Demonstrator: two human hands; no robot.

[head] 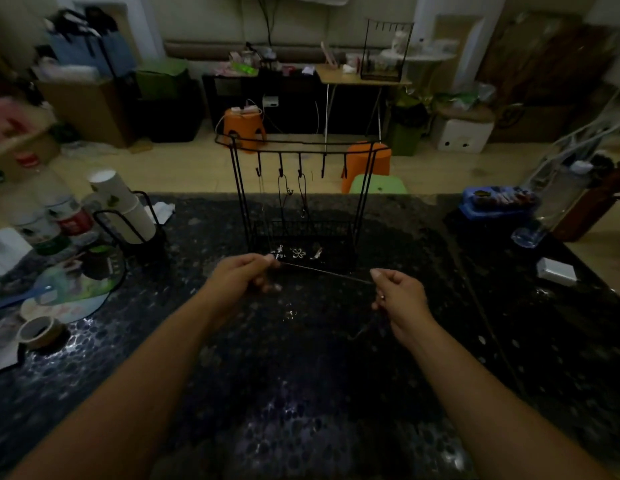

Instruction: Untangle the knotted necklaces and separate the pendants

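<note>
A thin necklace chain [325,273] is stretched taut between my two hands above the dark speckled table [301,393]. My left hand [244,275] pinches its left end and my right hand [398,296] pinches its right end; a loose tail hangs below the right hand toward the table. A small pendant [290,314] lies on the table between my wrists. Just behind my hands stands a black wire jewellery stand [301,202] with hooks. Three necklaces hang from it, and their pendants [298,252] lie in its base tray.
Paper cups in a black wire holder [128,213], cans and a tape roll [40,332] crowd the table's left side. A blue tray [495,202] and a white box [558,271] sit at the right. Orange and green stools stand beyond the table's far edge.
</note>
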